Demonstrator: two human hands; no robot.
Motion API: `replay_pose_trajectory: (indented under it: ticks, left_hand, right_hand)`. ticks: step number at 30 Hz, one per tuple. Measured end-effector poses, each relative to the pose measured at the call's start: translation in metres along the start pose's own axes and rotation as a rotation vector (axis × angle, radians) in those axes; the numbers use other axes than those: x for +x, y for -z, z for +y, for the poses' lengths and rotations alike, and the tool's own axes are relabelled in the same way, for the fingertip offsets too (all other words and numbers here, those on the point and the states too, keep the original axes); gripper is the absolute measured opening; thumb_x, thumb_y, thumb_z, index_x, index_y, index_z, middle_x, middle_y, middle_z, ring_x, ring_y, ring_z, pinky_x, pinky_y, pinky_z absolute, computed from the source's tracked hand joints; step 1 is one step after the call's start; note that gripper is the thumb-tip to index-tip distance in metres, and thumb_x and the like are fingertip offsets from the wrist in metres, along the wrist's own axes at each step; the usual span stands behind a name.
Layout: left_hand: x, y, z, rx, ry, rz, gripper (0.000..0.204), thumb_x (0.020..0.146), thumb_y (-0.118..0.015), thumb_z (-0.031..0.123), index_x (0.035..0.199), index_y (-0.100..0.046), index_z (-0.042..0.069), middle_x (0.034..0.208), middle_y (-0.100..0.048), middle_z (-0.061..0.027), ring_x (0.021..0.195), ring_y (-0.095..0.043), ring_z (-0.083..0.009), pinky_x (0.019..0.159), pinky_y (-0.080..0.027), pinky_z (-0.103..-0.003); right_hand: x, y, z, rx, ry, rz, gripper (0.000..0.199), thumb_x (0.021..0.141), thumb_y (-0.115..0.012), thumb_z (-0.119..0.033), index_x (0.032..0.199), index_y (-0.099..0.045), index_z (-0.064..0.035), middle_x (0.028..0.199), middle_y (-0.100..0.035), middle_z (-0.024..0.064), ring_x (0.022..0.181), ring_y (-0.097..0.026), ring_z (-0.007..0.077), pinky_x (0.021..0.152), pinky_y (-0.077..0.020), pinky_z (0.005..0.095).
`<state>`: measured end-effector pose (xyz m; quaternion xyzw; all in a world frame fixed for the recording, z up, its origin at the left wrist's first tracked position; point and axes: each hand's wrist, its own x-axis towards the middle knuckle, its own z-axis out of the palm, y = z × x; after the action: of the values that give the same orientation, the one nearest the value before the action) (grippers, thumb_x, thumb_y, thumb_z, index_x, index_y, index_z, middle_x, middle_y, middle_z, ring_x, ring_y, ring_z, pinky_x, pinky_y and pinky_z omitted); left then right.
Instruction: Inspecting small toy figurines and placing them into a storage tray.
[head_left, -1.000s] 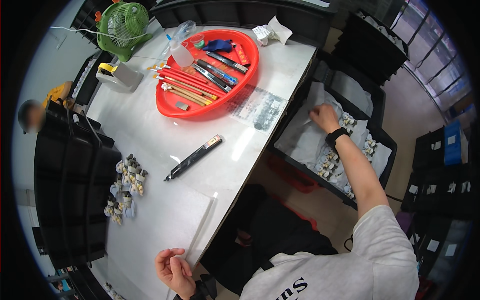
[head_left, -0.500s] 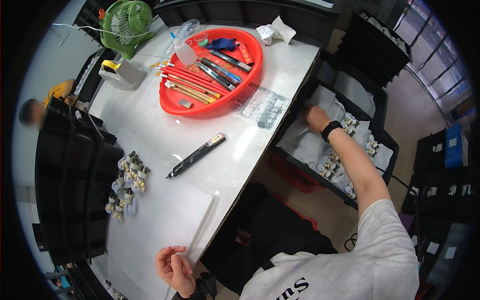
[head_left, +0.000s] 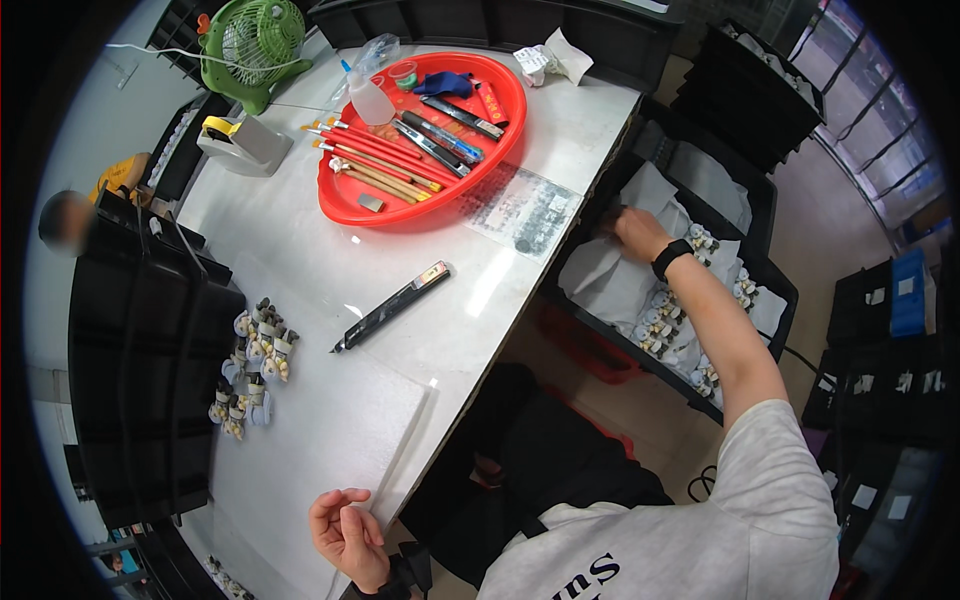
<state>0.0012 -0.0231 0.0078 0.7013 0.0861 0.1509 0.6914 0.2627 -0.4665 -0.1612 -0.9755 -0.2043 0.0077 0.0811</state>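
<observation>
My right hand (head_left: pixel 643 236) reaches into a black crate (head_left: pixel 783 290) at the right, its fingers closed at the edge of a soft white sheet (head_left: pixel 595 275). The fingertips are partly hidden. Beside the hand, several rows of small white-and-yellow figurines (head_left: pixel 660 325) lie between white sheets. At the table's near edge, my left hand (head_left: pixel 347 535) rests palm up, loosely curled with its fingers apart and nothing visible in it. Beyond it is a white foam sheet (head_left: pixel 385 425). A black utility knife (head_left: pixel 392 307) lies mid-table, and more small figurines (head_left: pixel 258 355) are grouped at the left.
A red oval tray (head_left: pixel 350 213) holds brushes, pens, knives and a squeeze bottle. A tape dispenser (head_left: pixel 245 148) and green fan (head_left: pixel 255 50) stand at the far left. Black crates (head_left: pixel 150 370) line the left side; a stack (head_left: pixel 745 95) stands at the far right. A person (head_left: pixel 120 180) is at far left.
My right hand has shifted slightly right inside the crate, and the white sheet's near edge has drawn in a little. My left hand has barely moved.
</observation>
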Motion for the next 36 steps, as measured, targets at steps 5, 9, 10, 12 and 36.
replay_pose_trajectory:
  ticks: [5,9,10,12,36]
  left_hand:
    - [0.000,-0.001,0.001,0.014,-0.009,-0.001,0.019,0.088,-0.044,0.003,0.106,-0.048,-0.001,0.088,-0.057,-0.0148,0.039,-0.031,-0.0019,0.036,-0.023,-0.014]
    - [-0.001,-0.001,0.000,0.006,-0.004,0.006,0.019,0.088,-0.044,0.003,0.105,-0.049,-0.001,0.088,-0.057,-0.0150,0.039,-0.032,-0.0020,0.036,-0.023,-0.014]
    - [-0.001,-0.001,0.000,0.003,-0.007,0.007,0.019,0.088,-0.044,0.003,0.105,-0.049,-0.001,0.088,-0.057,-0.0150,0.039,-0.032,-0.0020,0.036,-0.023,-0.014]
    - [-0.001,-0.002,0.000,0.006,-0.003,0.011,0.019,0.088,-0.044,0.004,0.105,-0.049,-0.001,0.088,-0.057,-0.0150,0.039,-0.032,-0.0021,0.036,-0.023,-0.014]
    - [0.004,-0.197,-0.063,0.325,-0.196,-0.941,0.022,0.080,-0.056,0.005,0.101,-0.055,-0.001,0.102,-0.056,-0.0140,0.083,-0.058,-0.0249,0.070,-0.047,-0.029]
  right_hand:
    - [0.004,-0.004,-0.011,0.062,-0.017,0.353,0.035,0.060,-0.054,0.002,0.094,-0.057,-0.0056,0.097,-0.055,0.0159,0.087,-0.054,0.0335,0.073,-0.0465,0.0387]
    - [0.004,-0.013,-0.019,0.173,-0.102,0.360,0.035,0.062,-0.056,0.001,0.096,-0.051,-0.0069,0.101,-0.052,0.0135,0.089,-0.053,0.0336,0.072,-0.0458,0.0403]
    - [0.003,-0.011,-0.023,0.250,-0.136,0.299,0.038,0.062,-0.056,0.002,0.098,-0.050,-0.0069,0.100,-0.052,0.0137,0.090,-0.052,0.0344,0.073,-0.0453,0.0403]
    - [-0.001,-0.006,-0.025,0.266,-0.121,0.289,0.039,0.061,-0.055,0.002,0.099,-0.048,-0.0065,0.099,-0.052,0.0134,0.090,-0.052,0.0348,0.073,-0.0452,0.0403]
    - [-0.027,0.008,-0.060,1.511,-0.929,0.072,0.035,0.073,-0.060,-0.008,0.099,-0.036,-0.0068,0.083,-0.045,0.0100,0.054,-0.056,0.0216,0.049,-0.0543,0.0333]
